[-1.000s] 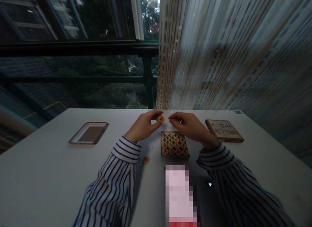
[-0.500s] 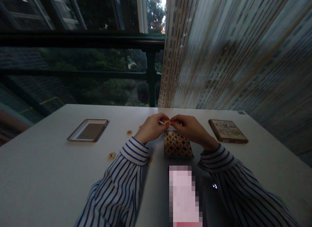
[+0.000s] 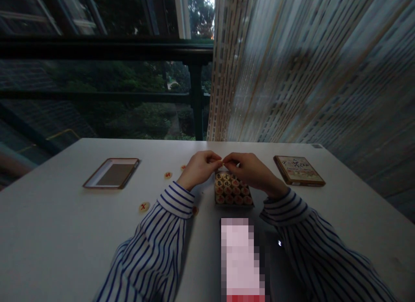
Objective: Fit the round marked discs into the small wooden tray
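Observation:
Fingertips nearly meet as my left hand (image 3: pixel 202 165) and my right hand (image 3: pixel 244 165) pinch a small round Chinese chess piece (image 3: pixel 222 162) between them, seen almost edge-on and mostly hidden. Just below them sits a square box of Chinese chess pieces (image 3: pixel 232 191), packed in rows, some marked black and some red. My right hand covers the box's far right corner. Loose red-marked pieces lie left of the box: one piece (image 3: pixel 144 207) beside my left sleeve, another piece (image 3: pixel 167 175) farther off, and others partly hidden by my left arm.
A shallow open tray or lid (image 3: pixel 134 168) lies at the left of the white table (image 3: pixel 65 232). To the right is a flat box with a printed cover (image 3: pixel 300 170). A phone-like object with a blurred screen (image 3: pixel 240 254) lies nearest me. Behind are a railing and a string curtain.
The piece between my fingers has turned from showing its red-marked face to nearly edge-on. My view has shifted slightly right; the things on the table have not moved.

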Available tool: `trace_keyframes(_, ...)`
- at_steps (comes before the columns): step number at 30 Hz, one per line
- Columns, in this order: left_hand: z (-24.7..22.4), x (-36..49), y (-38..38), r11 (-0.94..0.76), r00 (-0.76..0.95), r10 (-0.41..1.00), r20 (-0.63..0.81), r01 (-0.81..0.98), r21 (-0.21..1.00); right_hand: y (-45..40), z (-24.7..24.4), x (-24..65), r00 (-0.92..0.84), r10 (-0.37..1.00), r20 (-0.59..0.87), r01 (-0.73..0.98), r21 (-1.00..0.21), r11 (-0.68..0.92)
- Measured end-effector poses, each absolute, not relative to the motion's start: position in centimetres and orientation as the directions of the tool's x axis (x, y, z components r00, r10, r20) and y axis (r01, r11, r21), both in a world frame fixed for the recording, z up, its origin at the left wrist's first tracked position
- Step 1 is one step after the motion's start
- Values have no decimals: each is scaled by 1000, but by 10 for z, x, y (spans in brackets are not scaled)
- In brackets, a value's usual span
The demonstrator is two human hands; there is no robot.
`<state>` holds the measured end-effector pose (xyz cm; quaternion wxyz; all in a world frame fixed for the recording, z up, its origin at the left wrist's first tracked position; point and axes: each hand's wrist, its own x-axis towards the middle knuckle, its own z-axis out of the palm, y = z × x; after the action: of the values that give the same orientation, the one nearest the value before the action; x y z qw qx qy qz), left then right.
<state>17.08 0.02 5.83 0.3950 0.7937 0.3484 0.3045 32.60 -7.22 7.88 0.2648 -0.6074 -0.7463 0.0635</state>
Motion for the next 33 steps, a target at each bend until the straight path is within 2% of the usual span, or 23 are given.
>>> trace_keyframes(14, 65, 171, -1, -424, 609, 777, 161, 317, 848, -72, 75, 328, -134, 940, 315, 894, -371, 251)
trace_keyframes(21, 64, 172, 0, -400, 559, 808, 184, 293, 868, -71, 76, 326, -142, 939, 314, 889, -377, 261)
trace_keyframes(33, 62, 172, 1, -412, 570, 799, 189, 291, 863, -71, 76, 327, -160, 934, 319, 917, -303, 261)
